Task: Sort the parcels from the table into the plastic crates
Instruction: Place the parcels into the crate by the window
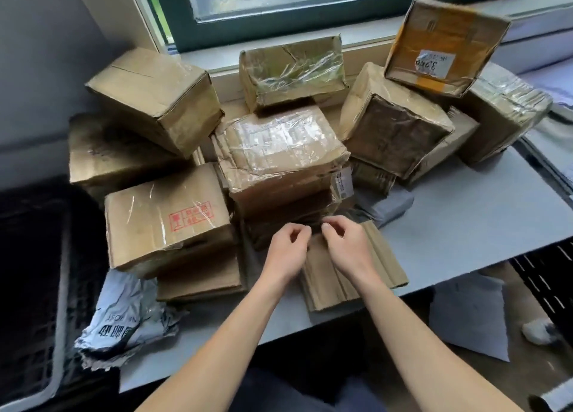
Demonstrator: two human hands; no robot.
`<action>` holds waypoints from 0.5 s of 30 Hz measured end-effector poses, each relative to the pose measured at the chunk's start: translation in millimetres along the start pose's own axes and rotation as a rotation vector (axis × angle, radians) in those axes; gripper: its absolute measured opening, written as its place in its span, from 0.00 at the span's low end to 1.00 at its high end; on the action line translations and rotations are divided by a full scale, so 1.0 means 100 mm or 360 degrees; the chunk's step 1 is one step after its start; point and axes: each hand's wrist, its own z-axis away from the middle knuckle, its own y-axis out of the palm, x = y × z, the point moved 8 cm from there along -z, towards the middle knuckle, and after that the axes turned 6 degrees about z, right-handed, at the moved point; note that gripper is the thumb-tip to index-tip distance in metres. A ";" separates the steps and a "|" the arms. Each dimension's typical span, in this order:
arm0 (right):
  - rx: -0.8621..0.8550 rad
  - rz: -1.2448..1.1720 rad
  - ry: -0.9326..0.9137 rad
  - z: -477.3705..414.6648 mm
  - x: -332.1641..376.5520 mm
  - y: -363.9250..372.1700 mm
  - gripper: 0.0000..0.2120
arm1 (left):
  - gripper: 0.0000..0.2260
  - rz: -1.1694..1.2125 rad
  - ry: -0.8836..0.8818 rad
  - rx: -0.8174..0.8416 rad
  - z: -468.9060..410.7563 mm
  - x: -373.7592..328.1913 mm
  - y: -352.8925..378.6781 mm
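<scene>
At the table's (465, 219) near edge lies a flat parcel (383, 256), directly under both hands. The left hand (288, 250) and right hand (347, 247) sit side by side over its far end, fingers curled in and thumbs close to forefingers. Whether they pinch the cardboard, I can't tell. Just beyond rises a stack (279, 151) of taped boxes. A grey bag (124, 315) hangs off the near-left edge. Flanking the table are the left crate (31, 272) and the right crate (545, 278).

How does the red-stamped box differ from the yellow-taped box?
The red-stamped box lies near the front left; the yellow-taped box perches at the back right and tilts steeply. The red-stamped box carries clear tape; the yellow-taped box has a white handwritten label. Both are brown cardboard, resting on other parcels.
</scene>
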 end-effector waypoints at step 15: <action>0.0344 -0.0081 -0.0273 -0.80 -0.17 -0.87 0.10 | 0.06 0.0044 0.0230 -0.0487 0.17 -0.70 1.00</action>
